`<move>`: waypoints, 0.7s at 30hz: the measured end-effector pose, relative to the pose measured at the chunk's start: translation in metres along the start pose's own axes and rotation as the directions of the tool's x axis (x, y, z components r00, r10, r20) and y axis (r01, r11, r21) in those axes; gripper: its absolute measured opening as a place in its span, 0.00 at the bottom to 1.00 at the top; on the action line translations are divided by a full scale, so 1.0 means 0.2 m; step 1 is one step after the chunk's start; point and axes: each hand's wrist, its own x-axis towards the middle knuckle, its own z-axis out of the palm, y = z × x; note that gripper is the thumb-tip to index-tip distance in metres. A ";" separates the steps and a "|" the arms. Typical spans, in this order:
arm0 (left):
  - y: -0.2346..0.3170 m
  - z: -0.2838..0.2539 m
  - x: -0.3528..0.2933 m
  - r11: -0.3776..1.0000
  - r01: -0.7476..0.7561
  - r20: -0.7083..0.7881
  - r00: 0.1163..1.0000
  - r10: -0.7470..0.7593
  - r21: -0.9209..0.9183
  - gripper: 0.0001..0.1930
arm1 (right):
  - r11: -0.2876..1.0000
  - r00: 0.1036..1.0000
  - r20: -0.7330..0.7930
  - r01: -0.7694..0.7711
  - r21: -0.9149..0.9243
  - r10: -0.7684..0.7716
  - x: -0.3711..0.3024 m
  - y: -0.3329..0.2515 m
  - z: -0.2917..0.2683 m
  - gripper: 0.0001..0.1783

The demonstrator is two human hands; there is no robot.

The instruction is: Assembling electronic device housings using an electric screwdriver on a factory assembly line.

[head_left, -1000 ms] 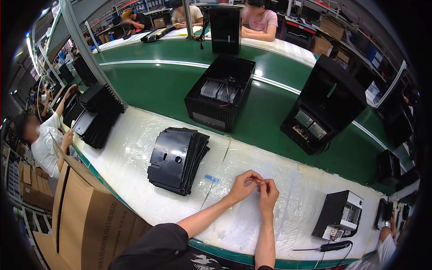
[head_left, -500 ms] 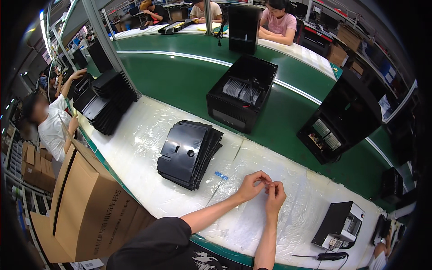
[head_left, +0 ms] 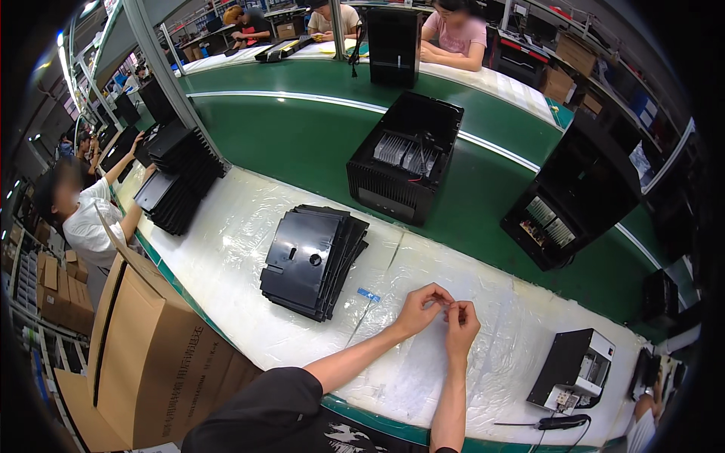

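Observation:
Over the film-covered white bench (head_left: 453,392), my left hand (head_left: 421,309) and my right hand (head_left: 461,325) meet at the fingertips. Both are closed in a pinch; whatever is between the fingers is too small or hidden to make out. Left of them lies a stack of black panels (head_left: 302,260) with cut-outs in the top one. A small blue strip (head_left: 368,294) sits between that stack and my left hand. To the right, a black and silver device (head_left: 572,374) rests on the bench, with a black-handled screwdriver-like tool (head_left: 563,423) and its cord in front.
Beyond the bench runs a green conveyor (head_left: 279,143) bearing open black cases (head_left: 400,170), one tilted black case (head_left: 563,196) and an upright one (head_left: 395,49). A cardboard box (head_left: 151,355) stands at my left. More black panels (head_left: 170,192) are stacked by a co-worker (head_left: 87,211).
The co-worker at left has moved an arm down toward the stacked panels, and the top piece there sits differently. My hands stay pinched together; the view has shifted slightly.

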 end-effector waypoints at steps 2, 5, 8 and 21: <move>0.00 0.00 0.00 1.000 0.002 0.004 1.000 -0.002 -0.005 0.12 | 1.000 1.000 -0.004 0.007 -0.017 -0.007 0.00 0.00 0.00 0.08; -0.01 0.00 0.00 1.000 0.004 0.006 1.000 -0.004 -0.001 0.12 | 0.999 1.000 -0.004 0.014 -0.039 -0.014 0.00 -0.01 0.00 0.08; -0.03 -0.02 0.01 1.000 0.004 0.015 1.000 -0.004 -0.022 0.11 | 0.999 1.000 -0.007 0.017 -0.036 -0.017 0.01 -0.01 0.01 0.08; -0.01 -0.03 0.01 1.000 -0.027 0.018 0.999 0.026 0.016 0.11 | 0.998 1.000 -0.017 -0.022 0.061 0.023 -0.01 -0.06 0.04 0.09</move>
